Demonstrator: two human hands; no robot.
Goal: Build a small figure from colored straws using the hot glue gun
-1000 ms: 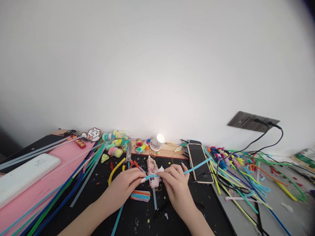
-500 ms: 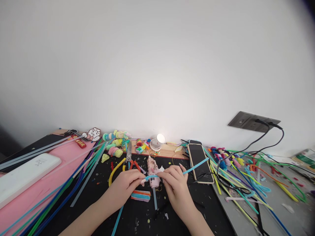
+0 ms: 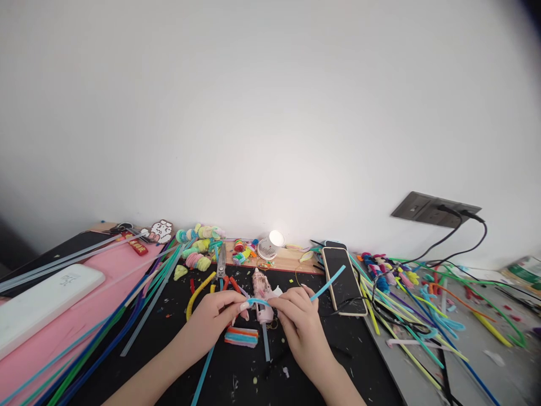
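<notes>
At lower centre, the left hand point(image 3: 214, 316) and right hand point(image 3: 299, 314) pinch one blue pipe cleaner point(image 3: 328, 283) between their fingers; one white cup point(image 3: 269, 246), contents unclear, sits above.

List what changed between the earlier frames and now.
The light-blue strip's free end, beyond the right hand, swung leftward and now slants more steeply. Both hands still hold the strip, the left hand barely shifted; nothing visibly taken or released. Glue gun, striped bundle and phone stayed put.
</notes>
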